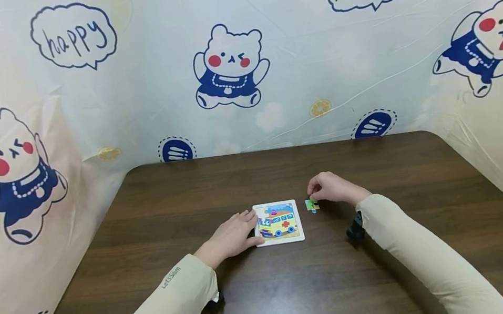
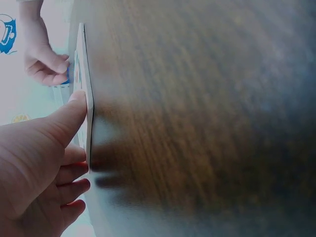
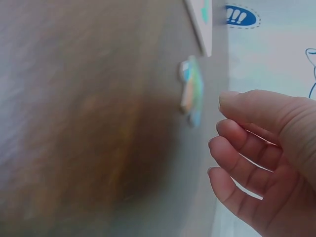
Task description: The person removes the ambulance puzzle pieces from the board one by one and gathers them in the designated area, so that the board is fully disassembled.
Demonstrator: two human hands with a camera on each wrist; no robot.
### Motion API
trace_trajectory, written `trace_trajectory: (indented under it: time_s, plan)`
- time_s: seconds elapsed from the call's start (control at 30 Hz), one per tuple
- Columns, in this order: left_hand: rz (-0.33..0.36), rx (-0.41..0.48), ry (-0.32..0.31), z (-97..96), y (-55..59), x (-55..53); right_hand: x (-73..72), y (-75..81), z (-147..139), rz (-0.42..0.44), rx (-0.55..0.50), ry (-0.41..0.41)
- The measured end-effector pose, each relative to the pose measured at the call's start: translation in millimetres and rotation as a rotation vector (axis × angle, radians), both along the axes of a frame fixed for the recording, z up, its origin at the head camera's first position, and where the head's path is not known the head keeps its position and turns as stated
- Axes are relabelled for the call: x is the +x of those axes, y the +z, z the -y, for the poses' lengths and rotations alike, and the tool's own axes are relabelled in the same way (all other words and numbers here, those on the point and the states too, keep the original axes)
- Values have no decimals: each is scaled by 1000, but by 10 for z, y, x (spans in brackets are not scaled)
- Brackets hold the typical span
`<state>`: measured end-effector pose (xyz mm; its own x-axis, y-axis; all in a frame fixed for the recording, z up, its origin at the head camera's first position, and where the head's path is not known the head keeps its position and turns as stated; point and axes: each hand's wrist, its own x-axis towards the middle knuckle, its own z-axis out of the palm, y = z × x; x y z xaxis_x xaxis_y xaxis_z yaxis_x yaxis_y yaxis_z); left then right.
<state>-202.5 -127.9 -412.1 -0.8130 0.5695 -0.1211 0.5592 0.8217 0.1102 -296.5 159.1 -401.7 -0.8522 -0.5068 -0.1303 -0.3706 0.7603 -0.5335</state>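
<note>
A square jigsaw puzzle in a white frame (image 1: 281, 242) lies on the table, its picture a yellow ambulance with a red cross. My left hand (image 1: 235, 235) rests along the frame's left side, thumb at the near corner and fingers farther up. In the left wrist view the thumb (image 2: 75, 111) lies on the frame's edge. Right of the frame is a loose green and blue puzzle piece (image 1: 310, 206). My right hand (image 1: 334, 188) hovers over it, fingers loosely bent. In the right wrist view the piece (image 3: 196, 91) sits apart from the fingertips (image 3: 228, 101).
The dark wooden table (image 1: 288, 290) stretches around the puzzle. Behind it and at both sides hangs a pale curtain (image 1: 299, 82) printed with cartoon bears. A small black device (image 1: 355, 229) sits at the right cuff.
</note>
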Motion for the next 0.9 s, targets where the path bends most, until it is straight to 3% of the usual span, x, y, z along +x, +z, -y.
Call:
trace_trajectory:
  time_s: [0.37,0.9]
  plan:
    - [-3,-10,7,-18,15,8,2,171,253,-34,-60,50]
    - [8,-5,15,-24,27,3,107,76,622,-8,-62,159]
